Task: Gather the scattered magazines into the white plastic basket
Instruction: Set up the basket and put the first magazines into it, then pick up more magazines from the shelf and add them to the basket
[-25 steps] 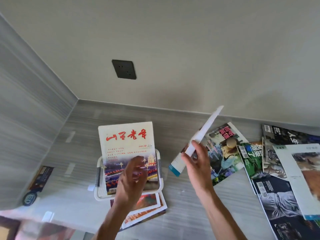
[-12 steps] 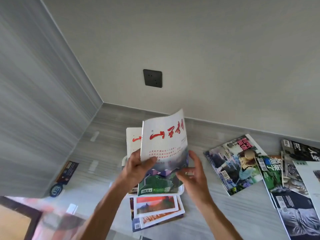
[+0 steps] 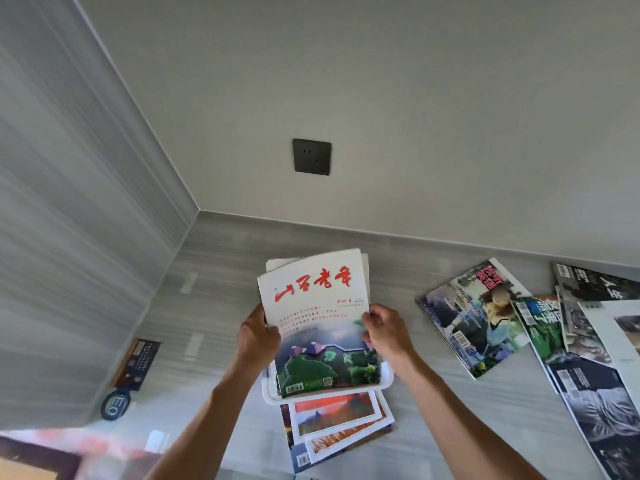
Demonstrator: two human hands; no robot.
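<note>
Both hands, the left hand [image 3: 258, 337] and right hand [image 3: 386, 332], now clasp the side edges of a white-covered magazine [image 3: 320, 323] that the right hand alone held aloft a second ago. It stands in the white basket [image 3: 387, 377], so several magazines [image 3: 479, 317] remain scattered on the floor [image 3: 214, 271].

Single view, head-worn: looks forward and down from above both forearms, close over the white basket [image 3: 387, 378], facing a room corner; grey floor [image 3: 221, 296] below, wall [image 3: 415, 98] with socket [image 3: 311, 156] ahead.
</note>
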